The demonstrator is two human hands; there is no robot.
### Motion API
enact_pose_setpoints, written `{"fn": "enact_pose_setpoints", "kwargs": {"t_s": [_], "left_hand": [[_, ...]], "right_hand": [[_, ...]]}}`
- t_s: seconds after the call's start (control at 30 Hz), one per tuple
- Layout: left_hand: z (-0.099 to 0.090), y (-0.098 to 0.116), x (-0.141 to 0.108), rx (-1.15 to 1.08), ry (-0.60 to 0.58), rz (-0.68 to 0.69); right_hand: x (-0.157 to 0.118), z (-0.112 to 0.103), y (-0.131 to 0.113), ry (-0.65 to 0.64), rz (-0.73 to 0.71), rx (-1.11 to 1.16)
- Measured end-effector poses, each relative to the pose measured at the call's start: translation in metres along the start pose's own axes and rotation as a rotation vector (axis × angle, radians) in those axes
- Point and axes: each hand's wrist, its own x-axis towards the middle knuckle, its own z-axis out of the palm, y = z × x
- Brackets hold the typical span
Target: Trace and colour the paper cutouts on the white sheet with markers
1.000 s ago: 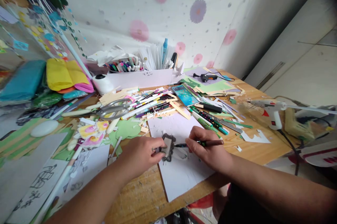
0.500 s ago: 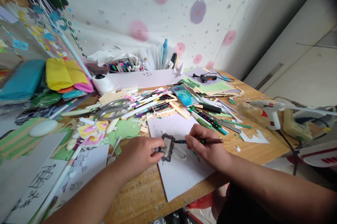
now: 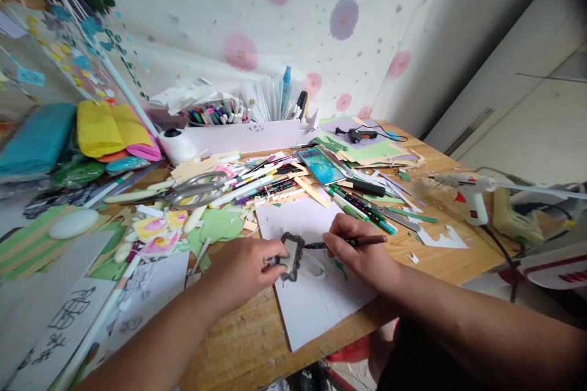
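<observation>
A small dark ornate frame with a pale centre (image 3: 290, 256) lies over a white sheet of paper (image 3: 316, 317) at the table's front edge. My left hand (image 3: 257, 262) pinches the frame's left side between thumb and fingers. My right hand (image 3: 355, 253) grips a dark pen (image 3: 372, 240), its tip pointing left at the frame's right edge. Whether the tip touches the frame cannot be made out. Faint grey and green marks show on the sheet between the frame and my right hand.
Large scissors (image 3: 202, 189), a heap of pens and paper scraps, and a phone (image 3: 321, 166) lie behind the sheet. A white glue gun (image 3: 474, 195) stands at right. A long white box (image 3: 257, 137) holds markers. Cut green paper (image 3: 220, 224) lies at left.
The pen in my right hand has tilted slightly, its back end a little higher. My left hand stays on the frame. The whole view has shifted very slightly.
</observation>
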Motion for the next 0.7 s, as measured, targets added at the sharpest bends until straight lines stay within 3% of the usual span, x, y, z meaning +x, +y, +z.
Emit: {"fn": "enact_pose_setpoints", "kwargs": {"t_s": [0.37, 0.7], "left_hand": [[0.0010, -0.0001, -0.0007, 0.000, 0.004, 0.004], [0.0017, -0.0015, -0.0004, 0.000, 0.000, 0.003]], "right_hand": [[-0.0006, -0.0010, 0.0012, -0.023, 0.004, 0.021], [0.0002, -0.0026, 0.0013, 0.036, -0.001, 0.036]]}}
